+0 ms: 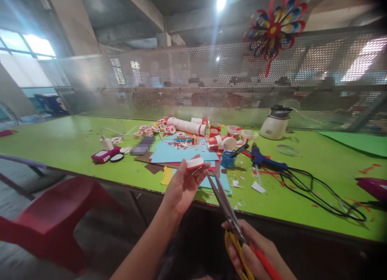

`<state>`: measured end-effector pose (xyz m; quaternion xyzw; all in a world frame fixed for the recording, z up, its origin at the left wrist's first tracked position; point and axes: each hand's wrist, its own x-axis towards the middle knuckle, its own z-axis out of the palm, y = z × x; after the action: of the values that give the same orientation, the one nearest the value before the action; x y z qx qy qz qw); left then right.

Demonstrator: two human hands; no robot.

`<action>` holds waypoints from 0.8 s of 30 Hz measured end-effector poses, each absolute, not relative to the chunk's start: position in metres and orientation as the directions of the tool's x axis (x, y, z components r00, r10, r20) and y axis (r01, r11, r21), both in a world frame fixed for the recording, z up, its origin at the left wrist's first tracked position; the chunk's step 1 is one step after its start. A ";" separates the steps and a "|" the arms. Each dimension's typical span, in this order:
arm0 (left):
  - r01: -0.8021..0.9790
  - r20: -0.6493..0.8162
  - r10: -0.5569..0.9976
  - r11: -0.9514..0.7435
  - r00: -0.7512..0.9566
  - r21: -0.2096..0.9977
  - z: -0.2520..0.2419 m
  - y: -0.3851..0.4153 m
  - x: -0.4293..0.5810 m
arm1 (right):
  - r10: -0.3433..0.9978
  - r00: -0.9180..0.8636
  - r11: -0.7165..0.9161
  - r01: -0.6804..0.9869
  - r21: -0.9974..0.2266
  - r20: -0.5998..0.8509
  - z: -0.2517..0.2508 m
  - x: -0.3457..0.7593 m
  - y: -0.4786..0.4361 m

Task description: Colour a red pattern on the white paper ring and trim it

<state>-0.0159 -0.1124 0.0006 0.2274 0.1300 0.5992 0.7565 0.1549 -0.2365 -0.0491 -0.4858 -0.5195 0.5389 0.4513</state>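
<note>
My left hand (184,189) pinches a small white and red cut piece of paper cup (195,163) above the table's front edge. My right hand (254,247) grips a pair of scissors (231,219) with one yellow and one red handle. The scissor blades point up and away, slightly parted, and their tips are close to the fingers of my left hand. Light blue paper sheets (169,154) lie beyond my left hand, with a yellow scrap (167,176) at their near side.
Cut paper cups (214,142), a white paper roll (187,126) and a blue pot (228,160) stand on the green table (121,171). A blue glue gun (267,161) with a black cord lies right. A white kettle (274,123) is behind; a red stool (57,207) stands left.
</note>
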 end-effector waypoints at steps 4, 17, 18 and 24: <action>-0.861 0.063 0.960 0.214 0.272 0.461 0.001 -0.109 -0.013 | 0.975 -0.219 -0.029 0.041 -0.999 -0.037 -0.070 0.153 -0.222; -0.699 0.194 0.981 -0.124 0.021 0.705 -0.028 -0.119 -0.018 | 0.991 -0.117 -0.082 -0.165 -0.983 -0.063 -0.054 0.162 -0.232; -0.617 0.252 0.968 -0.203 -0.007 0.761 -0.029 -0.124 -0.018 | 0.993 -0.097 -0.085 -0.210 -0.974 -0.066 -0.051 0.163 -0.232; -0.085 0.709 0.701 -0.704 0.080 0.705 -0.022 -0.151 -0.022 | 0.999 -0.001 -0.038 -0.381 -0.924 -0.041 -0.026 0.155 -0.224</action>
<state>-0.0218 -0.1514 -0.0218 0.6671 0.2306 0.6379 0.3080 0.1552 -0.2238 -0.0262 -0.4050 -0.3815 0.5959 0.5791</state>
